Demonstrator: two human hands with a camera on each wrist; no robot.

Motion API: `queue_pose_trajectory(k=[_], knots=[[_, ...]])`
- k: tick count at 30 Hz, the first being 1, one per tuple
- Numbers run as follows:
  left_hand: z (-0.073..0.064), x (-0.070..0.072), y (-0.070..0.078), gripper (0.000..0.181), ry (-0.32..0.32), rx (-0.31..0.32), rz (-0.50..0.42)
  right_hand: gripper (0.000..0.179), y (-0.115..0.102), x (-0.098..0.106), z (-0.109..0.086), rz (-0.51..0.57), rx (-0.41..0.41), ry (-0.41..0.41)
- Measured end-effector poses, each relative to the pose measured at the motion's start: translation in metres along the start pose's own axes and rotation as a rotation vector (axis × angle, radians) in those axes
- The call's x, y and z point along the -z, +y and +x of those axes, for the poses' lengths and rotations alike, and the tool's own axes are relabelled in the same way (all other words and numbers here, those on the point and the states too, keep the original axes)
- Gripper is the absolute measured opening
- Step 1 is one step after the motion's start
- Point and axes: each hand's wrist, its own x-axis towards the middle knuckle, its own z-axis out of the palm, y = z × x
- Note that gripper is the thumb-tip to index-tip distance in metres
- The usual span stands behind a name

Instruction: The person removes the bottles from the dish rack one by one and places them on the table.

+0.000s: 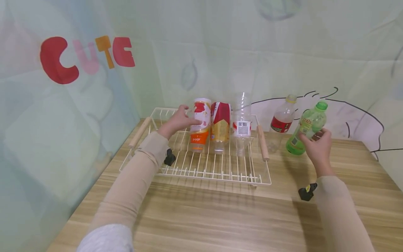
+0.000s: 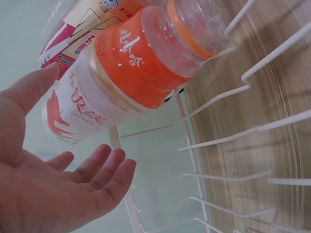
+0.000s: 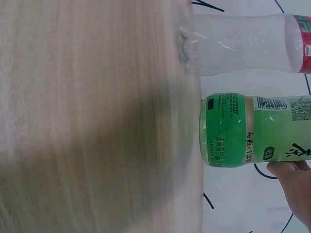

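My right hand [image 1: 320,148] grips a green plastic bottle [image 1: 306,131] with a green cap, tilted to the right; whether its base touches the table I cannot tell. To its left stands a clear bottle with a red label [image 1: 281,124]. My left hand [image 1: 178,122] is beside a white and orange bottle [image 1: 200,122] standing neck-down in a white wire rack [image 1: 214,176]. In the left wrist view its fingers [image 2: 114,177] are spread, apart from that bottle. A red and gold bottle [image 1: 221,122] and a clear bottle with a white label [image 1: 242,127] also stand neck-down in the rack.
The rack has wooden handles, one on the left [image 1: 140,132] and one on the right [image 1: 262,143]. It stands on a wood-grain table [image 1: 220,217]. A printed curtain [image 1: 204,52] hangs behind the table and along its left side.
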Motion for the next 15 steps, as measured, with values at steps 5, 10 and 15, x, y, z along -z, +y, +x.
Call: queue_pose_trajectory(k=[5,10,15], knots=[[0.0029,-0.0024,-0.0023,0.091,-0.024,0.008,0.003,0.08,0.0041,-0.0015,-0.0003,-0.006,-0.02,-0.008],[0.0047,-0.0051,-0.0053,0.094,-0.052,0.011,0.0,0.079,0.0079,-0.0028,-0.0001,-0.016,-0.021,0.005],[0.0036,-0.0068,-0.0069,0.096,-0.058,0.016,0.003,0.08,0.0097,-0.0033,-0.0006,-0.014,-0.028,0.012]])
